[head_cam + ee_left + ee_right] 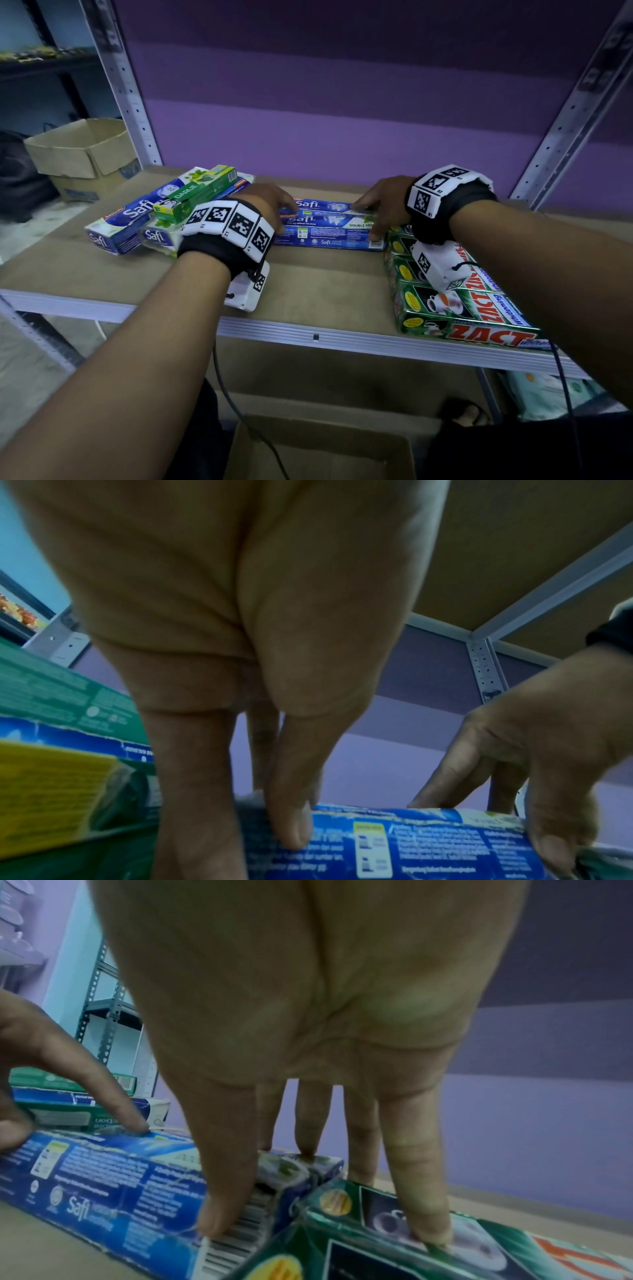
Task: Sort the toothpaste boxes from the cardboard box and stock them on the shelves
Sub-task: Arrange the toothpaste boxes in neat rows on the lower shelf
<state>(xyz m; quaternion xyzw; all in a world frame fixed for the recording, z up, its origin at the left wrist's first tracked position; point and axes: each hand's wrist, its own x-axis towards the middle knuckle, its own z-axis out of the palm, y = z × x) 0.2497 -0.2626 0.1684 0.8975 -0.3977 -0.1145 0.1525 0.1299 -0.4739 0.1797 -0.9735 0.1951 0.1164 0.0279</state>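
Observation:
A shrink-wrapped pack of blue Safi toothpaste boxes (329, 226) (428, 845) (113, 1185) lies crosswise at the middle back of the brown shelf (325, 294). My left hand (284, 219) (277, 807) grips its left end, thumb on the near face and fingers over the far side. My right hand (370, 219) (263, 1183) grips its right end, thumb on the barcode; its little finger rests on the green Zact boxes (462, 308) (394, 1245) stacked at the right. At the left, a green Darlie box (195, 198) lies on more Safi boxes (126, 222).
An open cardboard box (322, 455) stands on the floor below the shelf edge. Another open carton (82, 154) sits on the floor to the left. Perforated metal posts (126, 85) (575, 120) frame the shelf, and a purple wall is behind. A black cable hangs from my left wrist.

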